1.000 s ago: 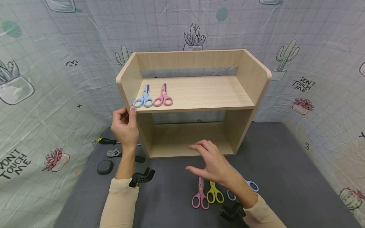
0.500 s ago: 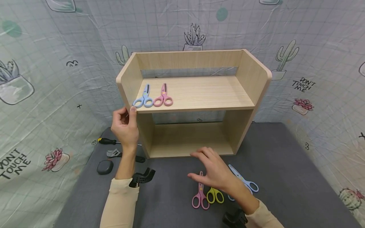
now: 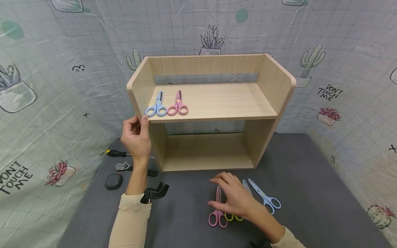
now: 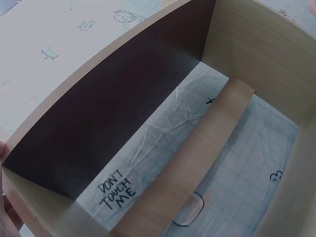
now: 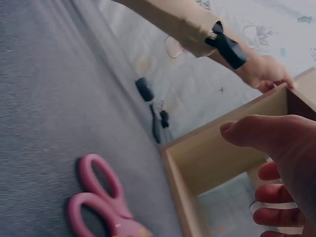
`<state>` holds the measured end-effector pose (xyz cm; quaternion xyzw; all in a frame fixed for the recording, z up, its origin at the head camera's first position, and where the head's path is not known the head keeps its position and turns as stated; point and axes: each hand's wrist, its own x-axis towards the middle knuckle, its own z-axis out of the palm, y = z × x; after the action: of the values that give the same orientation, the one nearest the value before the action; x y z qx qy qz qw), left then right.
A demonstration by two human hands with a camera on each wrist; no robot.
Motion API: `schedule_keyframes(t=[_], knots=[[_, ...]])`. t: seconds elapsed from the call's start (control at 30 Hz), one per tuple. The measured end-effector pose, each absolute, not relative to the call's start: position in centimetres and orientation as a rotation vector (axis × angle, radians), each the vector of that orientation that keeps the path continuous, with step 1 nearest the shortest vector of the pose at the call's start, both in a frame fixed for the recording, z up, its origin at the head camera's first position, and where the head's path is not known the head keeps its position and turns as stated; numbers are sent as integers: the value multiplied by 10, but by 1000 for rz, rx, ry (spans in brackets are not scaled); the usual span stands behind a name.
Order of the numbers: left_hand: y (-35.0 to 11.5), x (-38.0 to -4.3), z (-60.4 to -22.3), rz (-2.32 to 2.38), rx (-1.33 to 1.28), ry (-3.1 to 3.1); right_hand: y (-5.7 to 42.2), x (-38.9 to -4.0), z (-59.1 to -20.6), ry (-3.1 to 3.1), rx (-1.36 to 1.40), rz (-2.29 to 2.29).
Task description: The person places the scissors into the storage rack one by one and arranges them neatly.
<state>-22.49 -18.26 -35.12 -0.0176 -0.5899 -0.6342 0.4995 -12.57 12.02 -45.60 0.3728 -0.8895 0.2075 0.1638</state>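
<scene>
My left hand (image 3: 136, 139) grips the front edge of the left side panel of a two-level wooden shelf (image 3: 223, 100), thumb in front and fingers bent around the outside. On the upper board lie blue scissors (image 3: 158, 105) and pink scissors (image 3: 178, 103), side by side at the left. My right hand (image 3: 235, 198) hovers over the table with fingers spread and slightly bent, holding nothing. Below it are pink scissors (image 3: 218, 210), yellow scissors (image 3: 229, 219), mostly covered by the hand, and partly hidden blue scissors (image 3: 246, 185). Farther right lie more blue scissors (image 3: 263, 198).
Left of the shelf, a screwdriver (image 3: 116, 153), an adjustable wrench (image 3: 124, 166) and a dark rounded object (image 3: 113, 181) lie on the grey table (image 3: 186, 206). A printed cloth (image 3: 102, 86) hangs behind and around. The lower shelf level (image 3: 204, 153) is open at the front.
My right hand has come down and nearer to me, from before the lower shelf level to above the scissors on the table. The left hand stays on the shelf panel.
</scene>
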Motion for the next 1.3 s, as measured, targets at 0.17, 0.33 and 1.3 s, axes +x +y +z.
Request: schedule_keyframes(t=[0.17,0.33,1.3], knots=[[-183,-225,-352,-1525,-30,-1443,123,-122,-470,-2519,1080,562],[-184,-224,-354,-1506,-13,-1467,126,-117,-483,-2500,1084,550],[-183,-226,-352,-1531,-29,-1438,132,-103,-508,-2684,1146,325]])
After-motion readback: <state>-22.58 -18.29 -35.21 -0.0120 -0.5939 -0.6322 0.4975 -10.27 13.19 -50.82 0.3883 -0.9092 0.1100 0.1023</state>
